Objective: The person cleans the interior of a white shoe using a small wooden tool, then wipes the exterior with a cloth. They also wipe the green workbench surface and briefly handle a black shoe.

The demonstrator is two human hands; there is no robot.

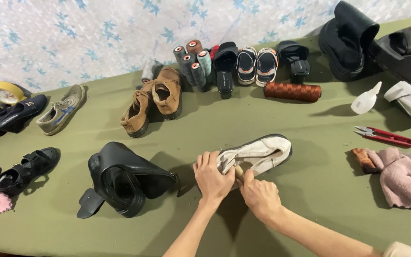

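The left hand (212,178) is clamped over the heel end of a white shoe (258,154) lying on its side on the green table (310,190), its fingers (204,161) pressed together on the upper. The right hand (259,194) pinches a small tan tool (238,172) at the shoe's opening. Left of the shoe lies a black boot (124,178); right of it, a pink cloth (398,176) and red snips (384,136); beyond it, brown shoes (154,99).
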